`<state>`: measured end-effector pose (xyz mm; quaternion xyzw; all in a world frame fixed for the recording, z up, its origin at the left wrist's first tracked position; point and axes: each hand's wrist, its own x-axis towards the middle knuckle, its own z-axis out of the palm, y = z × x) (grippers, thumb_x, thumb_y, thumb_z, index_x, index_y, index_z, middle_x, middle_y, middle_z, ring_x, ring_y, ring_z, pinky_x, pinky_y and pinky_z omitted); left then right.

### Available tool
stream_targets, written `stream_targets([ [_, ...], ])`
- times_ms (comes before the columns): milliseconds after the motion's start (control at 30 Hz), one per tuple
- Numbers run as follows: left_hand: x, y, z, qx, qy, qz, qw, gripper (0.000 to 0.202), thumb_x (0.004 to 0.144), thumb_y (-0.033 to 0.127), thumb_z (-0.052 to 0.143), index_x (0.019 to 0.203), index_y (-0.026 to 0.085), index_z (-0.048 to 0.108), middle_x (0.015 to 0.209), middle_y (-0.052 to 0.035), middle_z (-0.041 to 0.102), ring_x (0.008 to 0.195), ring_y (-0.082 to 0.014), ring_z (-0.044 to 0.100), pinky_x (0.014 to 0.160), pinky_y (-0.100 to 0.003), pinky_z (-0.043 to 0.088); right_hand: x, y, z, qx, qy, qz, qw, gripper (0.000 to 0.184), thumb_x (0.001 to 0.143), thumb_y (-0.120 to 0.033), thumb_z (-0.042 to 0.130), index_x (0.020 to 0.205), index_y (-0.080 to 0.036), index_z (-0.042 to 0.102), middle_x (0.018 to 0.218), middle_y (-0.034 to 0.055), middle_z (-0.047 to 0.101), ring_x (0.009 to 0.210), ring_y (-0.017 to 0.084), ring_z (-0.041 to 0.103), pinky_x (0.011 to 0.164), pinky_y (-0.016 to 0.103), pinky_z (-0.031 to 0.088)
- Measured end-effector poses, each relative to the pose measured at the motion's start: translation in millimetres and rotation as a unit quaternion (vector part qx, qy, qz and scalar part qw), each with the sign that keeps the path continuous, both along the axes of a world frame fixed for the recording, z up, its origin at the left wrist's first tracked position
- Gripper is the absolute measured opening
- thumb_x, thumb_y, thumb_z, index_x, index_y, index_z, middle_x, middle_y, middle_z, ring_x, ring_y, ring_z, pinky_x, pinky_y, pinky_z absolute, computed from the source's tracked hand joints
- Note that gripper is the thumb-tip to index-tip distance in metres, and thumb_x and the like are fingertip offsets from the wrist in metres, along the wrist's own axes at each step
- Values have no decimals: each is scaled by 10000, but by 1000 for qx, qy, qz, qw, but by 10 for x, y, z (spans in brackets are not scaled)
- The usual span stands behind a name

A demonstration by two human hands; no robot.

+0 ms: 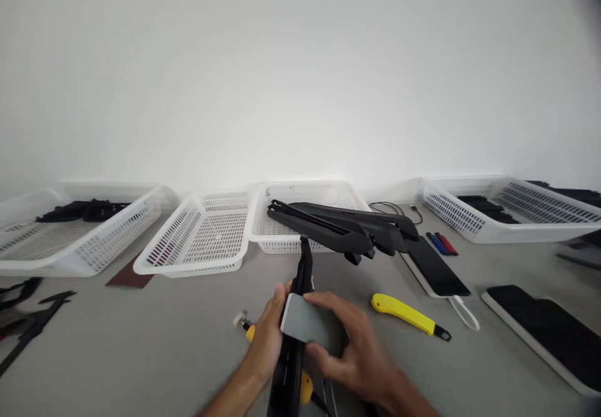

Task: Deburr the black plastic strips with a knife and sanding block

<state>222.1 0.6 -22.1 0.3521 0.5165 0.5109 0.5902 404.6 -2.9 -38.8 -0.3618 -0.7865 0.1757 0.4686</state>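
My left hand (268,335) is closed around a long, narrow black plastic part (292,376) that points away from me. Between the thumb and fingers of my right hand (359,345) is a grey block with rounded corners (307,320), which looks like a sanding sponge. The block lies across the black part, close to my left fingers. Beneath my hands, a yellow-handled tool (306,387) is partly hidden. A small tool tip (241,320) shows left of my left hand. To the right lies a yellow utility knife (408,314).
Several long black parts (328,229) rest across a white basket (277,241). Other white baskets stand at centre left (192,270), far left (94,260) and right (469,232). A dark red sheet (131,276), a phone (434,267), markers (441,243) and a black caliper (40,323) lie around.
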Motion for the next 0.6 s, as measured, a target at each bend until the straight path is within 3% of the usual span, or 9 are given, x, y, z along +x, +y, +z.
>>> stream_targets([
  [133, -24, -3, -2, -4, 32, 30, 999, 908, 639, 986, 682, 1108, 230, 867, 1367, -125, 793, 1455, -435, 565, 1270, -533, 370, -14, 23, 44, 1, -4, 15, 1000, 597, 786, -159, 657, 1374, -262, 664, 1180, 71, 807, 1061, 259, 791, 882, 335, 654],
  [300, -82, 63, 78, 35, 18, 56, 998, 834, 734, 949, 646, 1124, 245, 865, 1339, -80, 807, 1414, -388, 600, 1247, -441, 389, 22, -5, 68, -7, -37, 10, 999, 578, 763, -203, 685, 1339, -250, 675, 1191, 85, 802, 1083, 287, 782, 922, 385, 645],
  [467, -108, 111, 88, 16, 7, 95, 995, 849, 658, 945, 717, 1053, 209, 864, 1117, -98, 862, 1215, -387, 718, 1057, -443, 549, -99, -103, 80, -6, -63, 85, 994, 550, 750, -215, 721, 1297, -261, 690, 1104, 65, 808, 1020, 278, 787, 839, 341, 638],
  [600, -68, 63, -2, 18, -11, 81, 996, 799, 689, 918, 726, 1026, 205, 860, 1049, -94, 861, 1138, -369, 746, 936, -410, 605, -94, -20, 22, -23, -39, 39, 998, 568, 771, -172, 691, 1331, -265, 681, 1121, 65, 800, 991, 257, 786, 804, 324, 637],
])
